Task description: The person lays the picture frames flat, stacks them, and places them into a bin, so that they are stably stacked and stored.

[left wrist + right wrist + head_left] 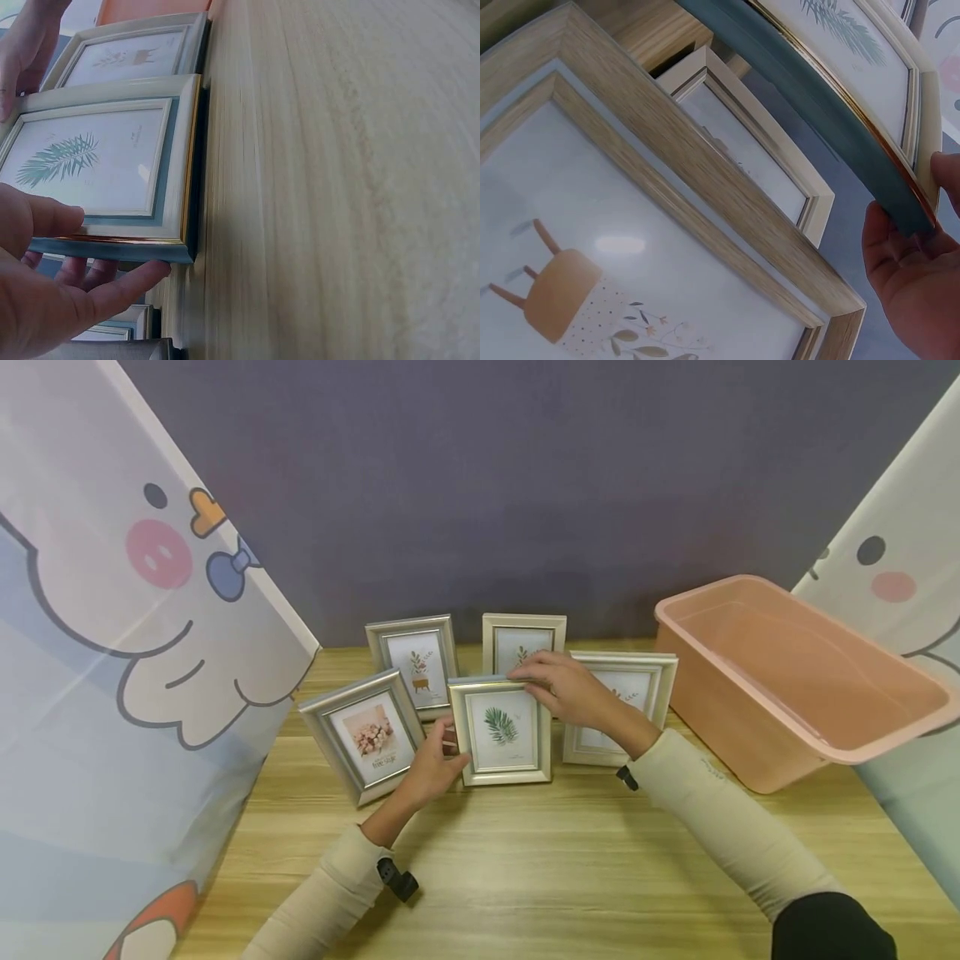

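Left hand [437, 766] gripping, right hand [567, 687] pinching

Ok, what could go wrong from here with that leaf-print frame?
The left hand is close to the flower-print frame and might knock it over. The leaf-print frame stands in front of the back-right frame; pushed back, it could bump it. The right hand is close to the rightmost frame and could clip it when letting go.
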The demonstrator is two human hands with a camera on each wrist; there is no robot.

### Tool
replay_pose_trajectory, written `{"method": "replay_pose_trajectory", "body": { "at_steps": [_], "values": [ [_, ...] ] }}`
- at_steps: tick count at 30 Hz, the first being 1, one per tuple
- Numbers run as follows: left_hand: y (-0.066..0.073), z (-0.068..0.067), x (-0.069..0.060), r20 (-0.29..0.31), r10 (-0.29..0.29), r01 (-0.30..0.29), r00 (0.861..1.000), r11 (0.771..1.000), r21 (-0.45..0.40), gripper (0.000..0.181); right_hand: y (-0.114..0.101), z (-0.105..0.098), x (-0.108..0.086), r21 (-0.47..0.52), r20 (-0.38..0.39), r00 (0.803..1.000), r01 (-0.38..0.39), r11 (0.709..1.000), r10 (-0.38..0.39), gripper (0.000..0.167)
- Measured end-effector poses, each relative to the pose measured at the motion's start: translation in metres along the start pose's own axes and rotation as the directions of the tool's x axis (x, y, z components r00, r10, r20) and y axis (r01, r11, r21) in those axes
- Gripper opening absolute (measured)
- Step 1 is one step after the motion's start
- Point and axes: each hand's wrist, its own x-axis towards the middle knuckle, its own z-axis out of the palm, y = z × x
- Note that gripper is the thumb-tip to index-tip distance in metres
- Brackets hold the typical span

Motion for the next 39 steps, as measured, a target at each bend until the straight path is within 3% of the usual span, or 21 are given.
{"method": "replay_pose_trajectory", "body": {
  "at_steps": [14, 18, 22, 27, 33, 39],
  "values": [
    [0.003, -0.007, 0.000, 0.011, -0.005, 0.005, 1.000, 1.000, 0.017, 0.064, -0.002, -0.004, -0.003, 0.026, 0.001, 1.000, -0.026, 0.999, 0.026, 0.029],
    [0.009, -0.012, 0.000, 0.023, 0.020, -0.020, 1.000, 1.000, 0.016, 0.062, -0.003, -0.009, -0.006, 0.043, -0.018, 0.999, -0.032, 0.999, 0.033, 0.029],
    [0.018, -0.017, -0.002, 0.014, 0.058, -0.059, 0.998, 0.997, 0.059, 0.059, -0.003, -0.015, -0.012, 0.051, -0.027, 0.999, -0.032, 0.998, 0.033, 0.030],
    [0.032, -0.025, -0.004, 0.012, 0.066, -0.067, 0.998, 0.991, 0.114, 0.058, -0.001, -0.020, -0.022, 0.060, -0.042, 0.998, -0.053, 0.997, 0.056, 0.031],
    [0.047, -0.035, -0.004, 0.007, 0.132, -0.130, 0.991, 0.970, 0.206, 0.057, 0.003, -0.022, -0.034, 0.102, -0.109, 0.993, -0.025, 0.994, 0.037, 0.030],
    [0.059, -0.043, -0.002, 0.017, 0.224, -0.221, 0.975, 0.947, 0.233, 0.054, 0.007, -0.018, -0.049, 0.179, -0.130, 0.991, -0.022, 0.984, 0.045, 0.032]
  ]
}}
